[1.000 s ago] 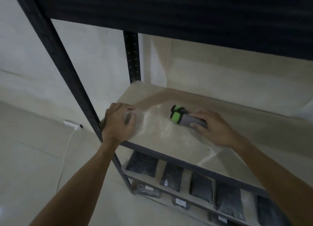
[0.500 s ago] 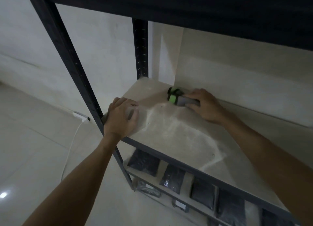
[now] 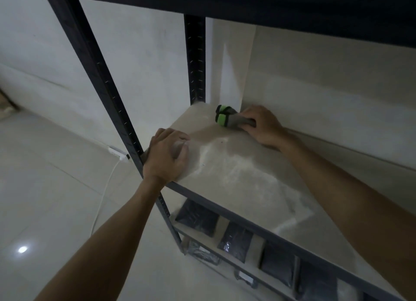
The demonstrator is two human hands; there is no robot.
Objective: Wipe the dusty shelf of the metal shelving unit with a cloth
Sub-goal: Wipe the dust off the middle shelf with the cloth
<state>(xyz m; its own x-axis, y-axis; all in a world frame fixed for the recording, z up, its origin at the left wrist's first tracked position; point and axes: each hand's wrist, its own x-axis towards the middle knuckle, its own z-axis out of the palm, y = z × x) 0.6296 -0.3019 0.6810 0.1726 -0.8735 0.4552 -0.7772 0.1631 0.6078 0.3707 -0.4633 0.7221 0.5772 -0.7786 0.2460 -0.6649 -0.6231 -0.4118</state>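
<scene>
at the front left corner of the shelf (image 3: 247,176), the left hand (image 3: 167,157) lies palm down with fingers curled over the board's edge beside the front post (image 3: 108,93), holding nothing, apparently bracing. just past it the board shows pale streaks and a wide powdery patch running toward the front rail, with a bright line of dust at the right; this part reads as smeared but not clean, so i judge the wiping roughly midway, with the front and right stretch left to do. a darker, cleaner-looking band lies between the two hands. farther in, the right hand (image 3: 262,125) presses down on a bunched grey cloth (image 3: 231,119) with green trim, fingers closed over it, set on the board at the back left corner near the rear post (image 3: 195,59) and touching or nearly touching the wall (image 3: 326,80); which, cannot be told. below the shelf, dark packets (image 3: 236,241) lie in a row on a lower board. beyond the frame, a pale tiled floor (image 3: 45,188) carries a white power strip (image 3: 118,153) with its cable, and a light reflection. the room is dim, the upper shelf dark overhead.
</scene>
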